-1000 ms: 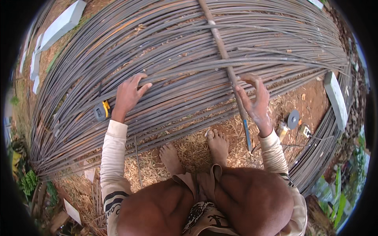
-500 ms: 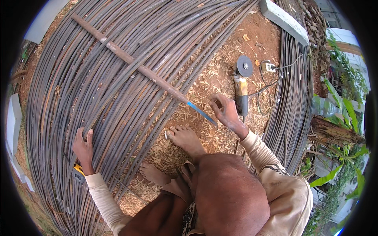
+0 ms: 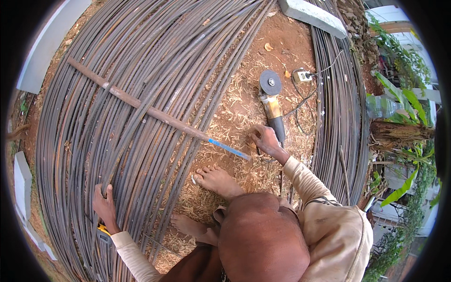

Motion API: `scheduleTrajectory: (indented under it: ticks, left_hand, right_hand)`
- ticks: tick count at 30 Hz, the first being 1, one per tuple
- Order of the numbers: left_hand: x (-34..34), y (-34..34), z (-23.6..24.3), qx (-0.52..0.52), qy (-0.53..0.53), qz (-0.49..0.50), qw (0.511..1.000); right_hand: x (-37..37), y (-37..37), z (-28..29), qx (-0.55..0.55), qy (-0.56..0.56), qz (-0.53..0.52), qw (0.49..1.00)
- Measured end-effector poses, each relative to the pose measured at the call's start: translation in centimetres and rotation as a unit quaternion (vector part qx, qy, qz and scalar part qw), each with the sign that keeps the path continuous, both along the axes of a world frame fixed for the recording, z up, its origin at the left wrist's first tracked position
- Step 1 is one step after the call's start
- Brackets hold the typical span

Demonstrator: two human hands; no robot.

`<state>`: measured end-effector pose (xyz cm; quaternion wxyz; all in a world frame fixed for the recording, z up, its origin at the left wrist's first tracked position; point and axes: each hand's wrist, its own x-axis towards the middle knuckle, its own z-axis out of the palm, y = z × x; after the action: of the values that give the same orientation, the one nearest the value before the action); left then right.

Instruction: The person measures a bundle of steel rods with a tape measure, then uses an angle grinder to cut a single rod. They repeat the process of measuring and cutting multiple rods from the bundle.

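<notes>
My left hand (image 3: 104, 207) is low over the left bundle of steel rebar (image 3: 155, 84), thumb and fingers closed about a rod. Beneath that wrist is a yellow and black tape measure (image 3: 104, 233), partly covered. My right hand (image 3: 267, 142) hovers above the straw-strewn ground, fingers curled into a pinch; whatever they hold, if anything, cannot be made out. Just left of it lies a narrow blue strip with a grey tip (image 3: 228, 148), in line with the end of a rusty pipe (image 3: 169, 118) across the rebar. Behind the right hand is an angle grinder (image 3: 271, 109), disc pointing away.
A socket block (image 3: 302, 76) with a cable stands right of the grinder. Another rebar bundle (image 3: 340, 117) runs along the right, under a concrete block (image 3: 314, 16) at the far end. My bare foot (image 3: 218, 181) rests near the blue strip. Plants and a plastic bottle (image 3: 379, 106) border the right.
The whole view has shifted and turned a little. My right hand's fingers are drawn closer together, and it now overlaps the grinder's rear end. My left hand stays on the rebar.
</notes>
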<state>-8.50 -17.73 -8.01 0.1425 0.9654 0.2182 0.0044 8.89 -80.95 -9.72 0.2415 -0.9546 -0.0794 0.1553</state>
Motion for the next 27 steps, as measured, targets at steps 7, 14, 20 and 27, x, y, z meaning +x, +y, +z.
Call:
scheduleTrajectory:
  ticks: [7, 14, 20, 27]
  left_hand:
    - [-0.4, 0.6, -0.8, 0.029, 0.0, -0.002, 1.0]
    - [0.3, 0.8, -0.8, 0.012, 0.039, -0.007, 0.999]
    - [-1.2, 2.3, -2.6, 0.034, 0.007, -0.002, 0.999]
    - [-0.8, 1.9, -1.8, 0.009, -0.014, 0.0, 1.0]
  right_hand:
    - [-3.8, 3.8, 5.3, 0.149, 0.096, -0.077, 0.981]
    - [-12.6, 6.6, 6.2, 0.304, 0.317, 0.112, 0.891]
    - [-11.5, 5.0, 10.5, 0.287, 0.305, 0.114, 0.901]
    - [-12.4, -13.6, 8.6, 0.016, 0.244, -0.237, 0.94]
